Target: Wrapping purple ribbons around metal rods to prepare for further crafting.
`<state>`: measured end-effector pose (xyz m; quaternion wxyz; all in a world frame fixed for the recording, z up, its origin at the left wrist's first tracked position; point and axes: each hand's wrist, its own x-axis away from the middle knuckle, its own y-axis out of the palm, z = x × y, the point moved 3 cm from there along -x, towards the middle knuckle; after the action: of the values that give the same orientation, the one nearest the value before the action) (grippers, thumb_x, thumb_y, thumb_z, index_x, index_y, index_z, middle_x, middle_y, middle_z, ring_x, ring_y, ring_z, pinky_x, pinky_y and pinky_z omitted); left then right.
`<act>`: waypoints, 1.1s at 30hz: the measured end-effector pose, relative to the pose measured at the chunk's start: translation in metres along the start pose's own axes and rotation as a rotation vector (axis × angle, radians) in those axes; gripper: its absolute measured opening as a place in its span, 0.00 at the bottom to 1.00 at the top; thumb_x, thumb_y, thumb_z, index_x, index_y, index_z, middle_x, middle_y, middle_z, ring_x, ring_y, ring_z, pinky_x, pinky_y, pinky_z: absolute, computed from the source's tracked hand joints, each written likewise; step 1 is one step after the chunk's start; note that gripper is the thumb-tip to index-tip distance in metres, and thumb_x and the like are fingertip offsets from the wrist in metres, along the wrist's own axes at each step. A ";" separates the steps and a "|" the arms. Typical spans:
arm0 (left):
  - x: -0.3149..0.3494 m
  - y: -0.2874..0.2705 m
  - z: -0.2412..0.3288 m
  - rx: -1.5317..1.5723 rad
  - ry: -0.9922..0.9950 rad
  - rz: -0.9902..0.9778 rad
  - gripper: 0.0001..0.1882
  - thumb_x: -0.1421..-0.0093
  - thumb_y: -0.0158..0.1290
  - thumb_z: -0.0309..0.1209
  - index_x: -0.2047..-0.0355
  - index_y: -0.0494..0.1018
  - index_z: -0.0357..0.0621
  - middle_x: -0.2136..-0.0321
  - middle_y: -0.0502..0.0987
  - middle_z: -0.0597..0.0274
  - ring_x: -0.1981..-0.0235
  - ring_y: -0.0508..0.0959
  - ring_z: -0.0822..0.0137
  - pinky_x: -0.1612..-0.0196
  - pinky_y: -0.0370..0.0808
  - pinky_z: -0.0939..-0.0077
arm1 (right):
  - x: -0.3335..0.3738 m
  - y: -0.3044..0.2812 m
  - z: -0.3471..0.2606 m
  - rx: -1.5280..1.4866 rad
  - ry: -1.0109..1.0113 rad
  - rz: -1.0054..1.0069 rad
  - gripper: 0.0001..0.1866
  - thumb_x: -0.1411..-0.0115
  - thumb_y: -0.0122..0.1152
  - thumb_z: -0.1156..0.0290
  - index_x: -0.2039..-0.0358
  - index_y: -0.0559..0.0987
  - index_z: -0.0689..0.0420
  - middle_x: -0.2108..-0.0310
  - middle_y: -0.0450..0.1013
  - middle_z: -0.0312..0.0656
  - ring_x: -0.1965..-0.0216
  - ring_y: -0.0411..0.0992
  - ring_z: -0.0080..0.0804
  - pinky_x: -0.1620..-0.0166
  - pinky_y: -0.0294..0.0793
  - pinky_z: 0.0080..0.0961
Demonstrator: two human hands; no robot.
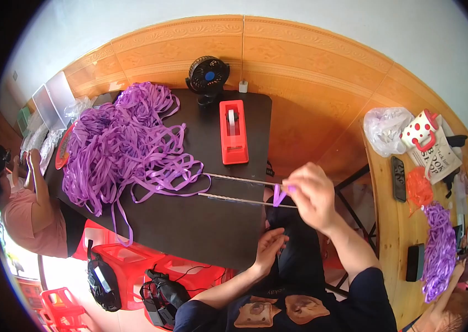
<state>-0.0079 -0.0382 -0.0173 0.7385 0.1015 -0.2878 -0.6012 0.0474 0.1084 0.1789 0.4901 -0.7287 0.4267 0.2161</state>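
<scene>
1. Nearest: the person's dark T-shirt, on the near side of both hands.
2. Right hand: thumb and fingers closed in a pinch on a short purple strip; exact fingertip contact partly hidden. Strip spans two thin rods, which run leftward from this hand over the table.
3. Left hand: below and left of the right, fingers loosely curled, half open; nothing seen in it.
4. Purple ribbon pile: well left of the right hand; loose loops reach toward the rods' far ends.
5. Red tape dispenser: beyond and left of the right hand.
6. Step, my reading: winding strip about the rods. Next move would call for steady tension, rods kept apart.
</scene>
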 end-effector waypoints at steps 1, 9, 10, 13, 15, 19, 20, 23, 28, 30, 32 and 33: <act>-0.010 0.004 0.003 0.028 0.037 0.043 0.16 0.35 0.49 0.33 0.48 0.68 0.44 0.61 0.76 0.66 0.65 0.72 0.78 0.64 0.67 0.85 | -0.004 0.005 0.022 -0.100 0.068 0.006 0.02 0.49 0.57 0.83 0.75 0.77 0.65 0.77 0.71 0.43 0.75 0.70 0.34 0.71 0.65 0.26; -0.072 0.009 0.016 0.115 0.210 0.327 0.14 0.36 0.49 0.28 0.50 0.70 0.45 0.61 0.78 0.67 0.65 0.74 0.80 0.66 0.67 0.87 | 0.027 0.061 0.125 -0.924 0.896 -0.148 0.04 0.47 0.62 0.81 0.78 0.80 0.64 0.78 0.74 0.35 0.74 0.69 0.18 0.67 0.66 0.17; -0.077 0.009 0.017 0.111 0.206 0.334 0.14 0.36 0.49 0.28 0.50 0.70 0.45 0.61 0.78 0.67 0.65 0.74 0.80 0.66 0.67 0.87 | 0.031 0.065 0.127 -0.932 0.901 -0.149 0.04 0.47 0.62 0.81 0.78 0.80 0.64 0.78 0.74 0.35 0.74 0.69 0.18 0.67 0.66 0.17; -0.084 0.011 0.025 0.106 0.422 0.326 0.16 0.33 0.45 0.32 0.49 0.68 0.38 0.52 0.72 0.62 0.52 0.71 0.71 0.50 0.67 0.76 | 0.052 0.074 0.131 -0.976 1.142 -0.109 0.04 0.48 0.63 0.79 0.78 0.81 0.64 0.76 0.77 0.41 0.74 0.73 0.22 0.66 0.70 0.17; -0.087 0.010 0.024 -0.019 0.321 0.388 0.17 0.33 0.43 0.30 0.47 0.67 0.36 0.48 0.69 0.59 0.46 0.67 0.66 0.43 0.63 0.72 | 0.063 0.078 0.132 -1.045 1.222 -0.093 0.03 0.48 0.63 0.79 0.77 0.80 0.64 0.76 0.77 0.42 0.73 0.74 0.25 0.65 0.72 0.19; -0.097 0.016 0.033 0.212 0.528 0.297 0.20 0.34 0.44 0.29 0.43 0.62 0.39 0.45 0.67 0.56 0.46 0.68 0.68 0.43 0.63 0.75 | 0.086 0.083 0.122 -1.175 1.314 -0.069 0.04 0.46 0.57 0.80 0.73 0.80 0.66 0.70 0.78 0.48 0.66 0.77 0.36 0.61 0.77 0.30; -0.099 0.016 0.036 0.166 0.509 0.274 0.18 0.33 0.43 0.30 0.44 0.64 0.39 0.45 0.67 0.57 0.44 0.66 0.67 0.42 0.62 0.72 | 0.088 0.083 0.115 -1.244 1.377 -0.037 0.05 0.45 0.55 0.80 0.71 0.79 0.67 0.68 0.77 0.49 0.65 0.77 0.38 0.60 0.77 0.32; -0.104 0.011 0.024 0.240 0.466 0.258 0.17 0.34 0.46 0.32 0.47 0.68 0.40 0.45 0.65 0.59 0.43 0.64 0.66 0.41 0.61 0.70 | 0.107 0.094 0.108 -1.306 1.390 -0.004 0.07 0.43 0.55 0.76 0.68 0.79 0.66 0.67 0.77 0.45 0.66 0.76 0.35 0.62 0.76 0.34; -0.093 0.017 0.032 0.303 0.422 0.204 0.14 0.36 0.49 0.32 0.52 0.71 0.41 0.54 0.72 0.61 0.52 0.70 0.68 0.48 0.66 0.72 | 0.150 0.088 0.087 -1.275 1.398 -0.002 0.11 0.44 0.55 0.79 0.59 0.77 0.62 0.64 0.75 0.40 0.60 0.74 0.32 0.58 0.74 0.29; -0.093 0.018 0.034 0.326 0.427 0.202 0.12 0.35 0.48 0.32 0.54 0.72 0.41 0.60 0.74 0.62 0.57 0.72 0.71 0.53 0.68 0.75 | 0.146 0.076 0.073 -1.027 0.998 0.240 0.14 0.45 0.54 0.83 0.57 0.77 0.63 0.63 0.76 0.41 0.61 0.74 0.28 0.55 0.73 0.24; -0.091 0.018 0.037 0.332 0.413 0.159 0.10 0.35 0.47 0.30 0.56 0.72 0.40 0.62 0.75 0.62 0.60 0.73 0.70 0.55 0.69 0.75 | 0.145 0.066 0.063 -0.988 0.958 0.215 0.17 0.45 0.53 0.86 0.54 0.74 0.64 0.60 0.75 0.41 0.58 0.73 0.26 0.52 0.71 0.21; -0.090 0.017 0.038 0.333 0.384 0.170 0.10 0.35 0.47 0.30 0.57 0.72 0.40 0.62 0.75 0.61 0.59 0.73 0.69 0.54 0.69 0.75 | 0.143 0.066 0.058 -0.985 0.936 0.155 0.16 0.45 0.54 0.85 0.54 0.74 0.65 0.60 0.75 0.41 0.58 0.73 0.26 0.52 0.71 0.21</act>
<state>-0.0241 0.0585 -0.0053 0.8006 0.3093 -0.2449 -0.4510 0.0763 0.0912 0.0146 -0.1518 -0.8508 0.4965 0.0816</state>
